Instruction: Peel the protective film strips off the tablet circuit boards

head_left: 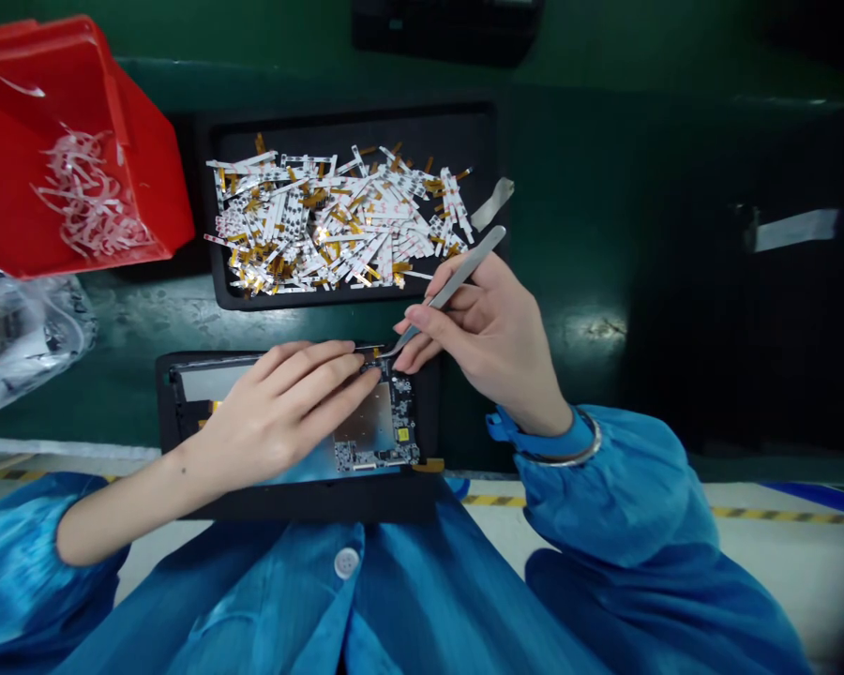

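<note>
In my right hand [489, 328] is a pair of metal tweezers [457, 278], pinched between thumb and fingers. Their tips meet the top edge of a circuit board [403, 410], beside a small orange flex cable [376, 353]. The board lies inside an opened tablet-like device [211, 382] with a black frame. Across the device's left and middle part rests my left hand [295, 403], its fingers stretched out flat and the fingertips near the tweezer tips. That hand covers much of the device's interior.
A black tray [355, 302] heaped with white and orange flex strips [352, 220] lies behind the device. At the left stand a red bin [151, 159] with thin white scraps and a clear plastic bag [28, 337]. A tape piece [796, 231] lies at the right.
</note>
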A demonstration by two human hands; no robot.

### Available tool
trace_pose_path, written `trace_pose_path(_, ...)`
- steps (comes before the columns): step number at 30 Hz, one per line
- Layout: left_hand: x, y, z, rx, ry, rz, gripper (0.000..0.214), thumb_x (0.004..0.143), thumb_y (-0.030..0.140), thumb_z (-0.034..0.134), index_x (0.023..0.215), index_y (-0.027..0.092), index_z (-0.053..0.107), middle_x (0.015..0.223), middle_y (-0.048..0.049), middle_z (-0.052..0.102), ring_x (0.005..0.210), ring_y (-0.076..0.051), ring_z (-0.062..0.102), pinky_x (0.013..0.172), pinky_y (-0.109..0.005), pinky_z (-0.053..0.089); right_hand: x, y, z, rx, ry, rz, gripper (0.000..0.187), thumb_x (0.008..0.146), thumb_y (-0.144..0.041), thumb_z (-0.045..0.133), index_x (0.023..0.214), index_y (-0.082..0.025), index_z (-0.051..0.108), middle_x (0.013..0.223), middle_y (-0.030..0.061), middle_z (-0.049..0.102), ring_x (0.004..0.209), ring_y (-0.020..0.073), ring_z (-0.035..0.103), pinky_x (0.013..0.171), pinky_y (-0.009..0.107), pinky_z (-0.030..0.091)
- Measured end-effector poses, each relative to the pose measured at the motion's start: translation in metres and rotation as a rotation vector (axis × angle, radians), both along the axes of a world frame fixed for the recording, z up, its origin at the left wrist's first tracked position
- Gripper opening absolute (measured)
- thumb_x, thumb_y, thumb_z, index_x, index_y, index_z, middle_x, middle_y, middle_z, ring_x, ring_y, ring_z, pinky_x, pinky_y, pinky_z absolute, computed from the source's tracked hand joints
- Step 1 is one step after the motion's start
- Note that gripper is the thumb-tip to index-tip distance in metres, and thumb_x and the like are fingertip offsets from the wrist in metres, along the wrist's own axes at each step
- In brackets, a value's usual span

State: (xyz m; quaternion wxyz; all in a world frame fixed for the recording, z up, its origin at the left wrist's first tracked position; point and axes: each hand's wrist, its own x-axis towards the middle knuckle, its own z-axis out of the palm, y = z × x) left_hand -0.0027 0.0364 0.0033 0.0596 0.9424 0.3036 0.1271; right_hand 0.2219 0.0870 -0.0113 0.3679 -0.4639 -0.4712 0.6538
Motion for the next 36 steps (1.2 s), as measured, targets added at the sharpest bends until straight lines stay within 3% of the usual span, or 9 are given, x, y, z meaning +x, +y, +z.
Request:
trace_pose_path(15, -0.003, -0.010, -0.005, -0.075, -0.022, 0.027, 0.037, 0.100, 0.012, 0.048, 0.137, 0.007, 0.051, 0.132, -0.0147, 0.062, 0.133, -0.029, 0.050, 0.105, -0.042, 0.047, 0.000, 0.001, 0.000, -0.004, 0.019, 0.003, 0.034, 0.080, -0.041, 0.077, 0.086, -0.026, 0.047, 0.069, -0.0072, 0.069, 0.051, 0.0164, 0.071, 0.046, 0.027, 0.063)
trace_pose_path(30, -0.003, -0.012, -0.004, -0.066, -0.016, 0.036, 0.040, 0.099, 0.010, 0.052, 0.138, 0.006, 0.050, 0.132, -0.0140, 0.061, 0.131, -0.031, 0.051, 0.105, -0.042, 0.046, 0.001, -0.001, -0.002, -0.009, 0.007, -0.003, 0.031, 0.082, -0.039, 0.076, 0.088, -0.026, 0.048, 0.071, -0.0067, 0.067, 0.054, 0.0157, 0.071, 0.048, 0.026, 0.062)
trace_pose_path(36, 0.000, -0.011, -0.004, -0.071, -0.005, 0.053, 0.041, 0.099, 0.009, 0.051, 0.139, 0.004, 0.047, 0.131, -0.0141, 0.062, 0.131, -0.031, 0.050, 0.104, -0.042, 0.046, 0.001, -0.001, -0.006, 0.061, 0.073, 0.032, 0.030, 0.085, -0.033, 0.075, 0.090, -0.025, 0.046, 0.068, -0.0088, 0.067, 0.052, 0.0135, 0.070, 0.048, 0.024, 0.062)
